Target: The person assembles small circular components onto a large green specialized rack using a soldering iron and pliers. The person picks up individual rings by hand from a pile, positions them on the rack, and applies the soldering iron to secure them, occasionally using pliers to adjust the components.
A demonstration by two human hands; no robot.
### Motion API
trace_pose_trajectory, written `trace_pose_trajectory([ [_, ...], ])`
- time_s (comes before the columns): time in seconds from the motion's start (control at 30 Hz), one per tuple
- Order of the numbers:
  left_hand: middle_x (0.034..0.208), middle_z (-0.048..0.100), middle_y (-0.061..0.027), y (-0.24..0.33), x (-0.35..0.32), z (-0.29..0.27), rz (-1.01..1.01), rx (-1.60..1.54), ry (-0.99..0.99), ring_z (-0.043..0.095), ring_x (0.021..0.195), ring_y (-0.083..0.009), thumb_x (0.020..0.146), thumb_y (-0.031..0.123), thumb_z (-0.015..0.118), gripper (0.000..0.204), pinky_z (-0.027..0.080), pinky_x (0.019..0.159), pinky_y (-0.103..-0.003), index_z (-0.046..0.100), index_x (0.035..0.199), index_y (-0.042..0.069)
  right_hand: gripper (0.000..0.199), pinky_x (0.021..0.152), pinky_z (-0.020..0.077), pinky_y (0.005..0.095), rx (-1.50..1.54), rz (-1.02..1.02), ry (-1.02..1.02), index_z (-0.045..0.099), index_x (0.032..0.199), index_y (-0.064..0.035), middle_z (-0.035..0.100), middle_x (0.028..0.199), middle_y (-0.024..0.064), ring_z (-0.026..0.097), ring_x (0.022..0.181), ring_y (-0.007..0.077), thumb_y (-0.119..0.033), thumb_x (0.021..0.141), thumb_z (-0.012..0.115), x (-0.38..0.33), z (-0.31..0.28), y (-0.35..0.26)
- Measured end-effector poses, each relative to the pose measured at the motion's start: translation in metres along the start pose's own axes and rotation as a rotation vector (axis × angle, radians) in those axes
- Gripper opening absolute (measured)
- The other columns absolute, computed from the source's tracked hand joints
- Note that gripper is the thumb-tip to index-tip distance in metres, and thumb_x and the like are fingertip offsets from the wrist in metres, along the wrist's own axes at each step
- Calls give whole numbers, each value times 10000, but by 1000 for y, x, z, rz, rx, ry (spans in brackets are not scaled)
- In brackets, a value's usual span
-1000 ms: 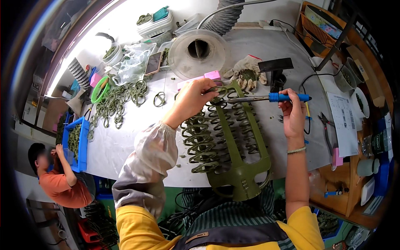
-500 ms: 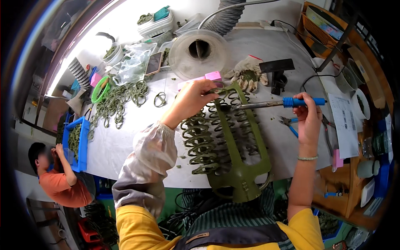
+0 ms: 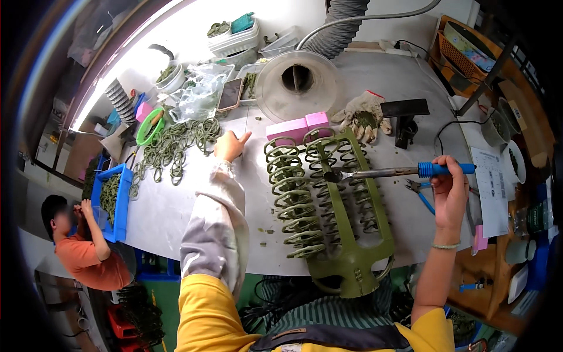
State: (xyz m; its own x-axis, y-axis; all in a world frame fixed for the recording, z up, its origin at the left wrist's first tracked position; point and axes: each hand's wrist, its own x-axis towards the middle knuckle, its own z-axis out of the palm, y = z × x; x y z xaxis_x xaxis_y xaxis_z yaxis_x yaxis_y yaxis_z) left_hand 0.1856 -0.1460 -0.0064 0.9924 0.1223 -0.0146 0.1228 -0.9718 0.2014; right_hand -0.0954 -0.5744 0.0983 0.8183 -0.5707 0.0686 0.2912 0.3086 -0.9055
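1. Left hand (image 3: 230,145): centre-left of frame, index finger extended rightward; whether it grips anything, cannot tell. Just right of the loose rings (image 3: 176,145).
2. Right hand (image 3: 450,188): right of frame, closed round the iron's blue handle.
3. Iron (image 3: 387,173): centre-right; shaft crosses the frame piece's right prong, hiding part of it. Tip over the left prong; contact cannot be told.
4. Frame piece (image 3: 348,249): green, two-pronged, lower centre, among stacked loops (image 3: 295,206).
5. Pink blocks (image 3: 287,130): upper centre, directly beyond the stacks.
6. Glove (image 3: 366,114) and black stand (image 3: 404,110): upper right of centre, side by side.
7. Funnel (image 3: 325,76): clear, upper centre; phone (image 3: 230,94) to its left.
8. Blue pliers (image 3: 425,199): partly behind right hand.
9. Blue crate (image 3: 124,202): left, beside a co-worker (image 3: 94,258).
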Motion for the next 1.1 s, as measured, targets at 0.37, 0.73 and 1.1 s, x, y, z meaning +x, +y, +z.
trace_pose_trajectory([
  [0.37, 856, 707, -77, 13, -97, -129, 314, -706, -59, 671, 737, -127, 870, 79, 645, 136, 528, 643, -250, 624, 984, 9, 206, 632, 470, 208, -31, -21, -11, 659, 853, -30, 646, 865, 48, 549, 649, 74, -224, 904, 612, -3, -1, -1],
  [0.73, 887, 674, -57, 131, -179, -102, 810, -751, -139, 622, 796, -112, 869, 62, 671, 224, 515, 747, -273, 610, 1068, -22, 170, 619, 477, 221, 16, -9, -25, 668, 879, -24, 656, 849, 44, 567, 651, 85, -186, 899, 621, 4, -5, 18],
  [1.1, 813, 632, -51, 147, -159, -78, 856, -715, -239, 636, 763, -111, 855, 29, 674, 173, 517, 706, -260, 574, 976, -46, 186, 606, 484, 221, 87, 21, -25, 672, 863, -23, 648, 812, 33, 562, 634, 81, -199, 898, 622, 11, 0, 40],
])
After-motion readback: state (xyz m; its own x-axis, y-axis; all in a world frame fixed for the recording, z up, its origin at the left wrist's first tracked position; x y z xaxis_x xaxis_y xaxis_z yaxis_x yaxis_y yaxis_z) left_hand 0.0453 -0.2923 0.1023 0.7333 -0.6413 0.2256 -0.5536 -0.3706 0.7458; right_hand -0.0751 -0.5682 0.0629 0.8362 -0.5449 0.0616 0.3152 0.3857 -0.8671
